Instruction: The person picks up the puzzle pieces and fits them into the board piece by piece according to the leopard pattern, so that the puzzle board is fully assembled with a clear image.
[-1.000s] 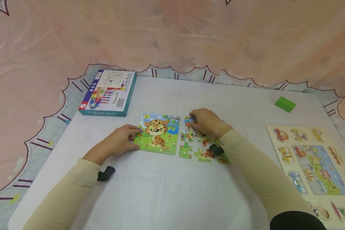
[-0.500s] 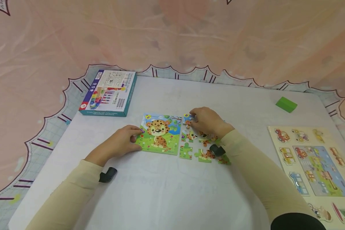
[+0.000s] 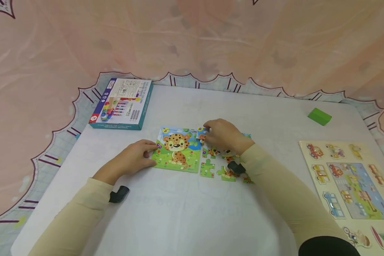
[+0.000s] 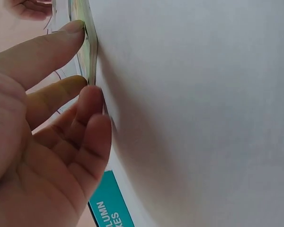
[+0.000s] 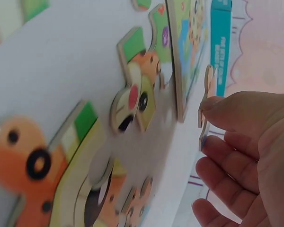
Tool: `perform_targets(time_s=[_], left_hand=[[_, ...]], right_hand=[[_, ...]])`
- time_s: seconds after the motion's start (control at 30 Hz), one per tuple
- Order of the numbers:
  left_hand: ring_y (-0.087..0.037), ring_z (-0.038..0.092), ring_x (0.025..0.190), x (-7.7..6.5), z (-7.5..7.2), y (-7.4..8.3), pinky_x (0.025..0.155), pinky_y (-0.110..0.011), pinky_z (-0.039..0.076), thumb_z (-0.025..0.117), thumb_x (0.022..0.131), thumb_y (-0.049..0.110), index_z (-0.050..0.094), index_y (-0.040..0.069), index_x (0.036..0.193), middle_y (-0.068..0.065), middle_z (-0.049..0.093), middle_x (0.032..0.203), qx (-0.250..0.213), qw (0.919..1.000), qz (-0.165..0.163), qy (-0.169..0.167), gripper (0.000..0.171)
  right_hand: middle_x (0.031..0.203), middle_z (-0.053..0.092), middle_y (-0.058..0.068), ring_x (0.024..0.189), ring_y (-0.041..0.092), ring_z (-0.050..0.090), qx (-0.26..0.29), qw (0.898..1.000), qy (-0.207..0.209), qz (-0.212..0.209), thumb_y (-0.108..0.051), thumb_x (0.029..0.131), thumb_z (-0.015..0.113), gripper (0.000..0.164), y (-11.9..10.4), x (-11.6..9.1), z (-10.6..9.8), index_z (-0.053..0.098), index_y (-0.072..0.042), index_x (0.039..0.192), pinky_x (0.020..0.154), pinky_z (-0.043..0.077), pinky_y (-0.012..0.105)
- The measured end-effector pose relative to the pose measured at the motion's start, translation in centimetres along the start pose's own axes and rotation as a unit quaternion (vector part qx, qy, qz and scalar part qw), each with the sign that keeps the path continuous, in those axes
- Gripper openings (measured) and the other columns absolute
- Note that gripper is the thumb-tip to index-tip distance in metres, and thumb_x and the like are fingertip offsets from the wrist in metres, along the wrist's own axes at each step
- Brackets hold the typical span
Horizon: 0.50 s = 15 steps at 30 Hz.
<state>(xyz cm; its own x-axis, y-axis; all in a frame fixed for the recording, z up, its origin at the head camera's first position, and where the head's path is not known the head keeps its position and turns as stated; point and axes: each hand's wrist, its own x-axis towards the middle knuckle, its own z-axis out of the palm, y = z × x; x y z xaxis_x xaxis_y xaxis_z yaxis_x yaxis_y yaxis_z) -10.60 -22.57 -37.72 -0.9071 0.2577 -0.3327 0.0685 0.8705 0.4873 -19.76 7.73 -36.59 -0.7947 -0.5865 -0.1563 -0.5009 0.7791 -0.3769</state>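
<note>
My left hand (image 3: 128, 160) rests at the left edge of a flat jigsaw board (image 3: 176, 165) with a leopard cub picture. In the left wrist view, its thumb and fingertips touch the board's thin edge (image 4: 92, 56). My right hand (image 3: 225, 135) pinches a small jigsaw piece (image 3: 201, 133) between thumb and fingers, at the board's upper right corner. The right wrist view shows that piece (image 5: 207, 97) edge-on, raised off the table. Several loose pieces lie right of the board, among them a green piece (image 3: 207, 169) and a leopard-body piece (image 3: 227, 174); the right hand and wrist partly cover others.
A teal and white box (image 3: 121, 103) lies at the back left. At the back right stands a green block (image 3: 319, 116). A wooden puzzle board with vehicle pictures (image 3: 307, 151) lies on the right. A peach patterned cloth (image 3: 192, 42) hangs behind the white table (image 3: 185, 220).
My right hand has moved left with the jigsaw piece, from the loose pieces to the board's upper right corner. The left hand has stayed at the board's left edge.
</note>
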Motion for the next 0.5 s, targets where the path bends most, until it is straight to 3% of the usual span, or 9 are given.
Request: perform_targets(time_s=[0.2,0.4,0.5], left_hand=[[-0.026,0.052,0.105,-0.2,-0.1,-0.1,0.091,-0.042,0.05,0.076,0.091,0.022,0.055,0.003,0.142,-0.018,0.049,0.143,-0.001,1.0,-0.009,-0.004,0.059],[-0.026,0.053,0.102,-0.4,-0.3,-0.1,0.09,-0.043,0.05,0.076,0.09,0.017,0.056,0.002,0.14,-0.014,0.058,0.12,-0.001,1.0,-0.004,0.001,0.056],[-0.026,0.054,0.101,-0.5,-0.3,0.0,0.09,-0.043,0.051,0.076,0.089,0.016,0.056,0.0,0.14,-0.014,0.058,0.12,0.0,1.0,-0.005,0.002,0.057]], right_hand=[[0.134,0.063,0.011,0.128,0.031,0.053,0.001,1.0,-0.005,-0.004,-0.022,0.098,0.058,0.045,-0.9,0.6,0.4,0.057,-0.002,0.138,0.109,0.042,0.043],[0.133,0.063,0.012,0.127,0.031,0.054,0.0,1.0,-0.007,-0.015,-0.024,0.099,0.062,0.045,-1.5,0.8,0.6,0.057,-0.001,0.137,0.108,0.044,0.043],[0.133,0.063,0.012,0.126,0.031,0.055,-0.003,1.0,-0.006,-0.015,-0.023,0.098,0.063,0.045,-1.6,0.8,0.6,0.058,-0.001,0.137,0.107,0.044,0.043]])
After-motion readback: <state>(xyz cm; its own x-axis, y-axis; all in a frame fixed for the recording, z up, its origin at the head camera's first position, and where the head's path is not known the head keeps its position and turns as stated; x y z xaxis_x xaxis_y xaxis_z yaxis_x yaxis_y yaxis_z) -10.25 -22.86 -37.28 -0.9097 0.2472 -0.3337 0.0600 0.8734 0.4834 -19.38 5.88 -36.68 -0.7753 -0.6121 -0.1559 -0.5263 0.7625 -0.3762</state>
